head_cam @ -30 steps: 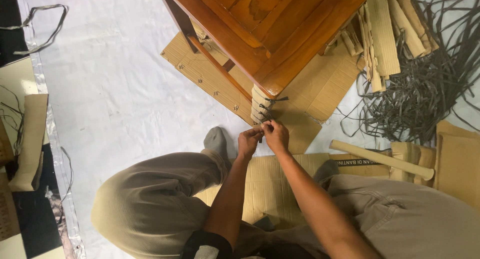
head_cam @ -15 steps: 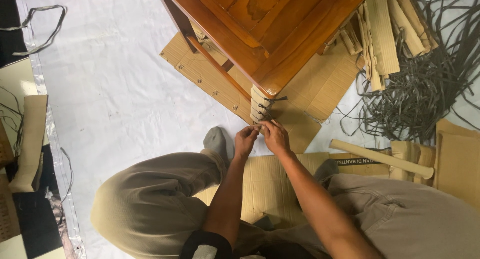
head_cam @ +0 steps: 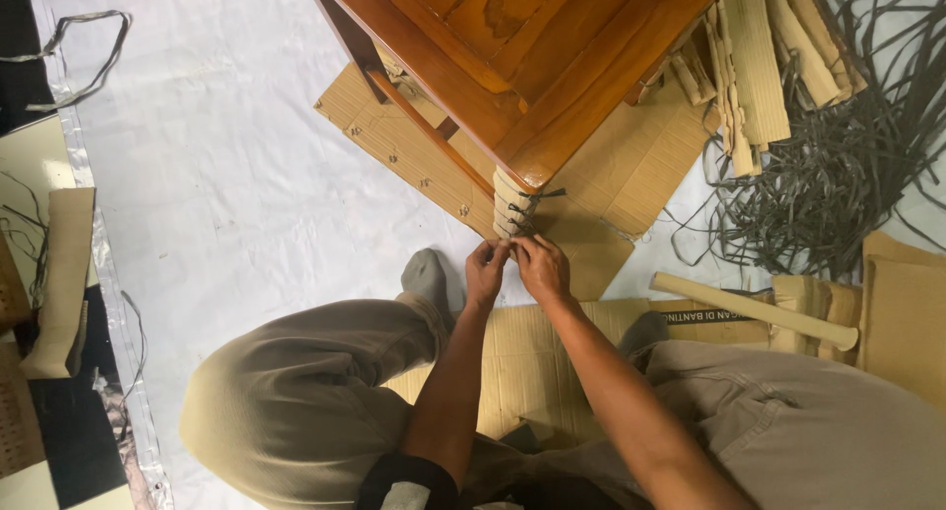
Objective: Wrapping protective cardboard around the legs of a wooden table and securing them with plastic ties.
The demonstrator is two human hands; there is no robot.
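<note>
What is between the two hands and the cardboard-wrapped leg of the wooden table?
Nothing visible. The left hand and right hand meet at the lower end of the wrapped leg, fingers apparently on its lowest strap.

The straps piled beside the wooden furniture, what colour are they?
Dark grey, seen in the head view: the straps.
</note>
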